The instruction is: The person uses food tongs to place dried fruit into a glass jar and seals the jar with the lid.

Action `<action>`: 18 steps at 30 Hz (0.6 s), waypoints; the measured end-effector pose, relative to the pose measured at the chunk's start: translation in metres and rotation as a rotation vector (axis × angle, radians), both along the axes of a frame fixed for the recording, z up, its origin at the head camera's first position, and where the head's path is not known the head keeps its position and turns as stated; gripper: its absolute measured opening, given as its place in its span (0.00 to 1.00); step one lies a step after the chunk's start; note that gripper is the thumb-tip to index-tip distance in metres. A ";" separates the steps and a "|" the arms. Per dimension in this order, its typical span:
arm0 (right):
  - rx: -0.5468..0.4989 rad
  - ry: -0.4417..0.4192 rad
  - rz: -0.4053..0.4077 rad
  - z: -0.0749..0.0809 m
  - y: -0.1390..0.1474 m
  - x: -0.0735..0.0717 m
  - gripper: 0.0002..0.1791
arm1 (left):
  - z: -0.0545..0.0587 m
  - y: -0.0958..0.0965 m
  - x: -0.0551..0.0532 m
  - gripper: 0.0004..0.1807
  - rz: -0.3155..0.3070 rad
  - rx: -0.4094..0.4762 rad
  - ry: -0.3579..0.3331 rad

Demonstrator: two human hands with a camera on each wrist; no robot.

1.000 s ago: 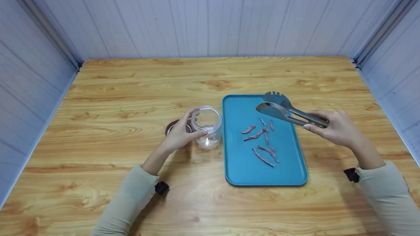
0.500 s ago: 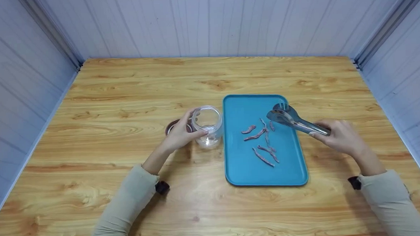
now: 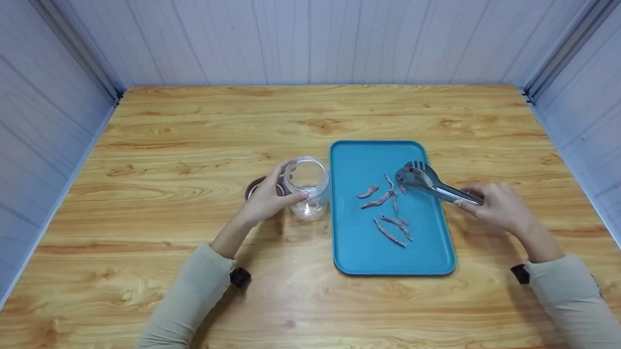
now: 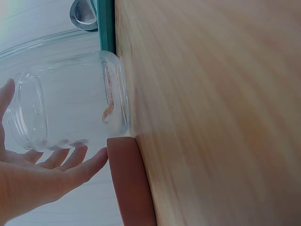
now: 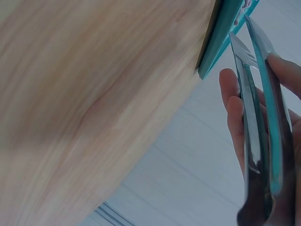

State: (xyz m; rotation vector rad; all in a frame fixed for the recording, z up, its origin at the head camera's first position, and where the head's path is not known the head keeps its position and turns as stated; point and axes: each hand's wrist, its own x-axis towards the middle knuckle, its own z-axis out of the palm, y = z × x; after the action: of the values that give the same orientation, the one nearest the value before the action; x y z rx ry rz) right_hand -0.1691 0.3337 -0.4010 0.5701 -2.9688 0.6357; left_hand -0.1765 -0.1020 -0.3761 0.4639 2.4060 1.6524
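My left hand (image 3: 267, 200) holds a clear wide-mouthed jar (image 3: 315, 198), its thumb and fingers spread round the side. The jar stands upright without a lid. In the left wrist view, a reddish strip (image 4: 108, 92) shows through the wall near its base; I cannot tell for certain whether it lies inside. My right hand (image 3: 498, 205) grips metal serving tongs (image 3: 441, 188) by their handle end. Their tips are over a small strip on the blue tray (image 3: 366, 258), partly covering it. Several more thin reddish-brown dried strips (image 3: 388, 233) lie scattered on that tray.
A brown-red round lid (image 4: 129, 183) lies on the wooden table (image 3: 209, 126), left of the jar and partly behind the left hand. The tray's left edge runs close beside the jar. White panel walls (image 3: 304, 33) enclose the table at the back and sides.
The tongs have come down and back toward the tray's right side, over a small strip, and their arms have drawn closer together. My left hand and the jar have stayed in place.
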 end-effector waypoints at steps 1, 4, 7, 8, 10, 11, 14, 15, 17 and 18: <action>-0.001 0.001 0.001 0.000 0.000 0.000 0.15 | 0.000 0.000 0.000 0.39 0.001 -0.002 0.001; -0.003 0.003 0.001 -0.001 -0.001 0.000 0.14 | 0.000 0.000 -0.001 0.39 -0.005 -0.002 -0.002; -0.009 0.009 0.007 -0.001 -0.003 0.000 0.12 | -0.001 0.000 -0.001 0.39 -0.016 0.004 -0.011; -0.008 0.012 0.010 -0.001 -0.003 0.001 0.11 | -0.001 0.000 -0.001 0.39 -0.018 0.003 -0.014; -0.008 0.014 0.014 -0.001 -0.004 0.001 0.10 | -0.001 0.000 -0.002 0.39 -0.019 0.002 -0.015; -0.007 0.014 0.015 0.000 -0.005 0.001 0.10 | -0.001 0.000 -0.002 0.39 -0.019 0.002 -0.014; -0.005 0.001 0.012 0.000 -0.006 0.001 0.09 | -0.001 0.000 -0.001 0.39 -0.021 0.002 -0.008; -0.006 -0.007 0.010 0.000 -0.007 0.002 0.08 | -0.001 0.000 -0.001 0.39 -0.022 0.006 -0.007; -0.006 -0.018 0.006 0.001 -0.008 0.002 0.08 | -0.001 0.000 -0.002 0.39 -0.022 0.009 -0.006; -0.007 -0.024 0.004 0.001 -0.008 0.002 0.07 | -0.001 0.000 -0.002 0.39 -0.021 0.009 -0.006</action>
State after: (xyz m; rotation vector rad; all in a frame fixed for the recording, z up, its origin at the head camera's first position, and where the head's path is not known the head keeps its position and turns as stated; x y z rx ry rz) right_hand -0.1673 0.3252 -0.4004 0.5718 -2.9878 0.6573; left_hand -0.1781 -0.1020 -0.3769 0.4842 2.3818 1.6547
